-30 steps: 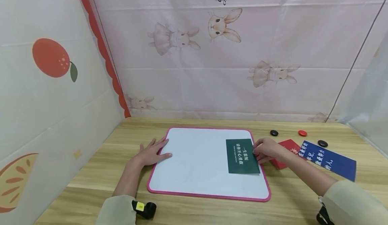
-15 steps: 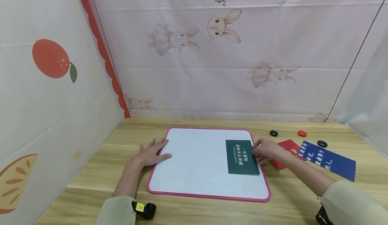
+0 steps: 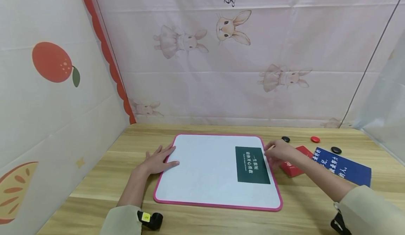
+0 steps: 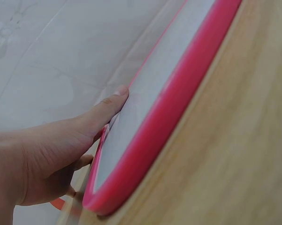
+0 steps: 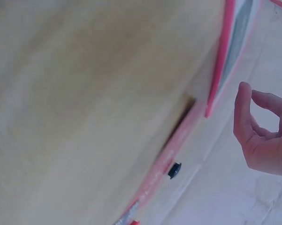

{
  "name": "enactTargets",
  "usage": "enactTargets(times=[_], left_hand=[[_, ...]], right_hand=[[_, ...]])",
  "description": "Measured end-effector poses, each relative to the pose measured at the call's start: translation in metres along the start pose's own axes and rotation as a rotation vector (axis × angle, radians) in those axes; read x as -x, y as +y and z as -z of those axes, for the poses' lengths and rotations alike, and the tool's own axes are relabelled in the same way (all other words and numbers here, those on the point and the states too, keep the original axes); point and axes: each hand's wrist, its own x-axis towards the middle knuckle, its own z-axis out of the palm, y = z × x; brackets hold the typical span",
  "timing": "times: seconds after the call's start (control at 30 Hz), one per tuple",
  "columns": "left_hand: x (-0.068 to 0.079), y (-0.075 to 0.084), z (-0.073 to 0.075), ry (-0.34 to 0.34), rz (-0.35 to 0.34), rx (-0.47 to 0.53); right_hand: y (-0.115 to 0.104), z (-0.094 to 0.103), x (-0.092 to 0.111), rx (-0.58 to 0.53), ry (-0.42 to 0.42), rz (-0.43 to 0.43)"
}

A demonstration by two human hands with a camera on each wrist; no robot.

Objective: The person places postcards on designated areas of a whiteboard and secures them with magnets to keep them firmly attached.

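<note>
A whiteboard (image 3: 202, 189) with a pink rim lies on the wooden table. My left hand (image 3: 156, 161) rests on its left edge with spread fingers; the left wrist view shows the thumb (image 4: 110, 105) on the white surface. A dark green card (image 3: 252, 170) with white characters lies flat on the board's right part. My right hand (image 3: 280, 152) is just right of that card, over the board's right rim. In the right wrist view its thumb and forefinger bend toward each other in the air, with nothing visible between them.
Right of the board lie a red card (image 3: 292, 170) and a blue card (image 3: 345, 168) that overlap. Behind them are two black round magnets (image 3: 336, 150) and a red one (image 3: 315, 139). Printed cloth (image 3: 202, 97) hangs behind the table.
My right hand has let go of the green card's right edge and lifted slightly off it. The card now lies flat. My left hand has stayed in place.
</note>
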Motion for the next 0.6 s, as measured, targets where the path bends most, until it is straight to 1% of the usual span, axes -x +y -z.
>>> enactTargets(times=[0.2,0.43,0.53,0.6], left_hand=[[0.001,0.0,-0.001,0.006,-0.002,0.003],[0.001,0.0,0.0,0.008,-0.008,-0.003],[0.0,0.0,-0.001,0.005,-0.005,-0.004],[0.001,0.0,-0.001,0.004,-0.003,-0.002]], right_hand=[[-0.006,0.018,-0.007,0.045,0.033,0.12],[-0.007,0.041,-0.018,0.155,0.094,0.187],[-0.005,0.051,-0.022,0.272,0.132,0.232],[-0.003,0.055,-0.023,0.372,0.173,0.268]])
